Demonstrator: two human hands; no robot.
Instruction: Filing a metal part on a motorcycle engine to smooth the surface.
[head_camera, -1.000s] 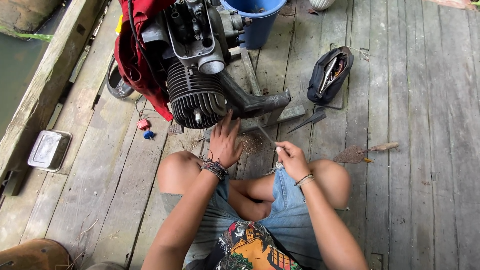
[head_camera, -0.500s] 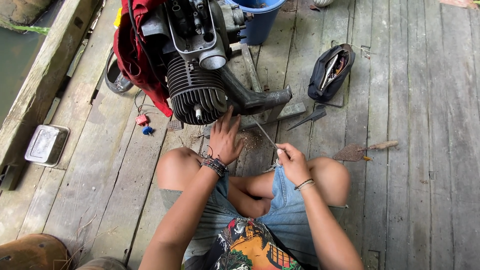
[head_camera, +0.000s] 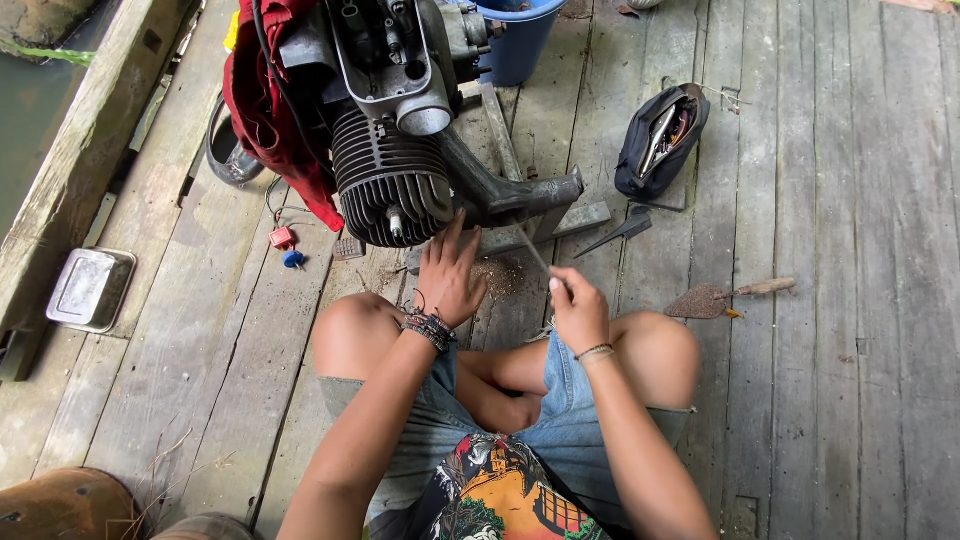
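I sit cross-legged on a plank floor before a small finned engine (head_camera: 392, 190) with a black exhaust pipe (head_camera: 520, 195). My left hand (head_camera: 447, 275) rests with fingers spread on the floor, fingertips near the engine's cylinder fins. My right hand (head_camera: 578, 310) grips a thin metal rod (head_camera: 532, 250) that points up toward the exhaust pipe. Rusty dust (head_camera: 497, 277) lies on the planks between my hands.
A red cloth (head_camera: 262, 95) drapes the engine's left side. A blue bucket (head_camera: 518, 35) stands behind. A black tool pouch (head_camera: 660, 140), a dark wedge tool (head_camera: 620, 232) and a rusty trowel (head_camera: 725, 297) lie right. A metal tray (head_camera: 90, 290) and red and blue connectors (head_camera: 287, 247) lie left.
The view has shifted slightly. My right hand has tilted the rod a little toward the exhaust pipe; my left hand stays on the floor by the engine.
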